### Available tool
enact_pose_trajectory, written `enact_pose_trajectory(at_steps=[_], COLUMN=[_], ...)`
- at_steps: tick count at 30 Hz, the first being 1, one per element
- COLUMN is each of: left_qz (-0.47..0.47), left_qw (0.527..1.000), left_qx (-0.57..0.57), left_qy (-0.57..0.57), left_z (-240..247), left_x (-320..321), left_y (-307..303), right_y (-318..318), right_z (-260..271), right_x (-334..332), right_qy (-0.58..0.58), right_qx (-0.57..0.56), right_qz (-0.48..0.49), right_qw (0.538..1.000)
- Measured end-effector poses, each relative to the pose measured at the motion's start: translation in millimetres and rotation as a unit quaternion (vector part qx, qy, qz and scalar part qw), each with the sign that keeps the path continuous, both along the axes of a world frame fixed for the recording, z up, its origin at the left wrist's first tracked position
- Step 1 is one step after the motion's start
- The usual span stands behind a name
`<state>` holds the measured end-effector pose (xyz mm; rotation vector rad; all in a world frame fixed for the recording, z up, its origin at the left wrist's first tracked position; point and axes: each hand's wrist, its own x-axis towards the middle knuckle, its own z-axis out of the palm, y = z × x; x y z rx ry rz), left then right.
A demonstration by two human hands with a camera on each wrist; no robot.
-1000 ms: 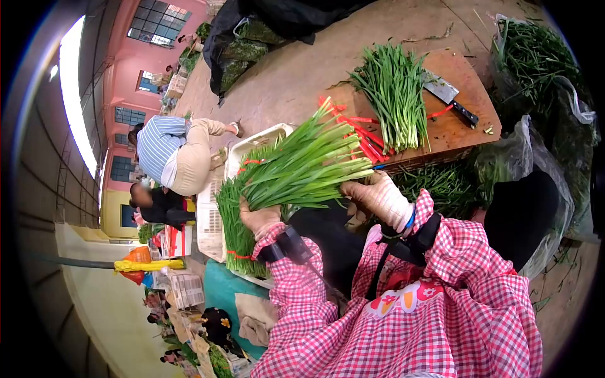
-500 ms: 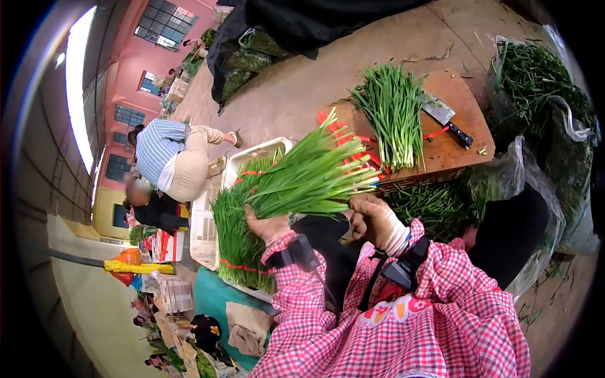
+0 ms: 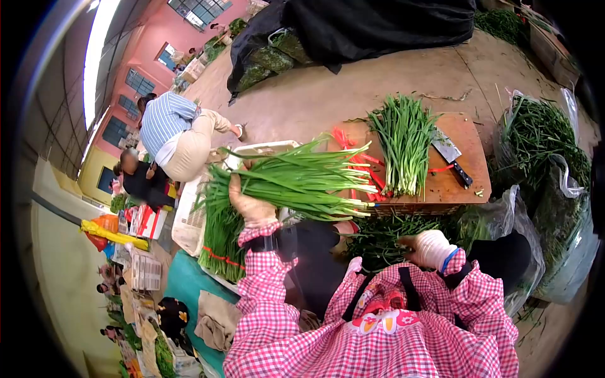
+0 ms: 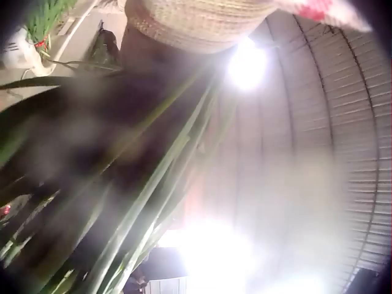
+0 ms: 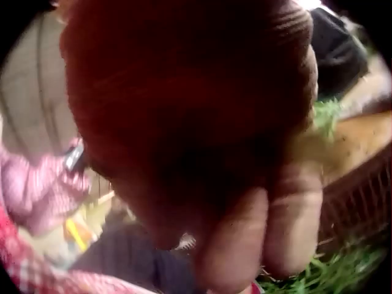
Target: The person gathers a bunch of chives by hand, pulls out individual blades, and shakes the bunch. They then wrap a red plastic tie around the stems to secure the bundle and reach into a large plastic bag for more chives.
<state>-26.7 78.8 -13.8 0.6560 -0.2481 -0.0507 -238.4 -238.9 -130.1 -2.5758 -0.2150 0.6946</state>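
My left hand (image 3: 252,206) grips a loose bunch of garlic chives (image 3: 296,181), its pale stem ends pointing right. In the left wrist view, long leaves (image 4: 153,177) run past the shaded hand. My right hand (image 3: 432,249) is apart from the bunch, low over loose greens (image 3: 378,239) below the board. Its bent fingers (image 5: 236,245) show in the right wrist view with nothing seen between them. Another chive bunch (image 3: 403,148) lies on the wooden board (image 3: 463,189), beside a cleaver (image 3: 449,151) and red ties (image 3: 362,165).
On the left, a white plastic crate (image 3: 187,222) holds chive bunches (image 3: 220,242) with red bands. Clear bags of greens (image 3: 545,135) stand at the right. Black sheeting (image 3: 378,28) covers bags at the back. A person in a striped shirt (image 3: 167,123) bends over beyond the crate.
My right hand has left the stem ends and moved right and down to the loose greens. The bunch in my left hand has swung to lie more level.
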Motion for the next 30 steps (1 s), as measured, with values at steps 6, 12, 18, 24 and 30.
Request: enact_pose_trajectory(at_steps=[6, 12, 18, 24, 30], left_qz=[0.025, 0.017, 0.032, -0.090, -0.323], left_qw=[0.998, 0.998, 0.997, 0.992, 0.935], left_qx=[-0.043, 0.023, 0.023, 0.052, 0.131], left_qy=[0.042, 0.057, 0.066, 0.075, 0.065], left_z=[8, 19, 12, 49, 87], left_x=[6, -29, -17, -16, -28], left_y=[-21, -66, -64, -58, -102], right_y=[45, 84, 54, -20, -36], right_z=[73, 67, 43, 25, 82], right_x=[14, 42, 10, -23, 19], right_qy=[-0.086, 0.119, 0.116, -0.056, -0.380], right_qx=[0.495, 0.731, 0.634, -0.039, 0.317], right_qz=[-0.227, -0.307, -0.248, -0.055, -0.162], right_qw=[0.834, 0.598, 0.723, 0.996, 0.854])
